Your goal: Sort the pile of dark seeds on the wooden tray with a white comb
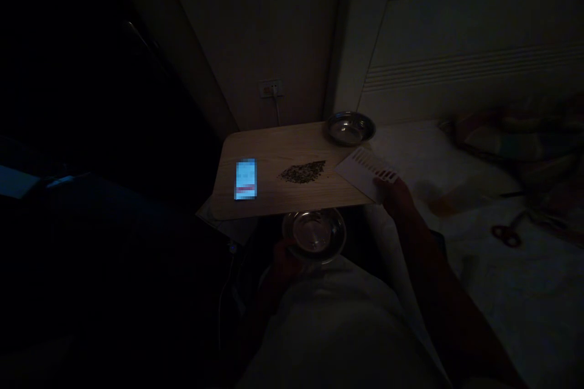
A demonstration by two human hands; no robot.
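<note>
My left hand (pixel 285 259) grips the rim of a metal bowl (pixel 338 244), holding it below the front edge of a small wooden table (pixel 264 141). Little is visible inside that bowl in the dim light. In my right hand (pixel 393 193) is a white card (pixel 359 175) with a row of dark printed bars, its left edge over the tabletop. A heap of small dark and pale bits like seeds or grains (pixel 303 172) lies on the wood, just left of the card. Another metal bowl (pixel 350 129) stands at the table's back right corner.
A lit phone (pixel 246 179) lies on the table's left part. Behind, a plug sits in a wall socket (pixel 271 89). On the right, a bed with a white sheet (pixel 438 158) holds red-handled scissors (pixel 506 236) and patterned cloth (pixel 506 134). The room is very dark.
</note>
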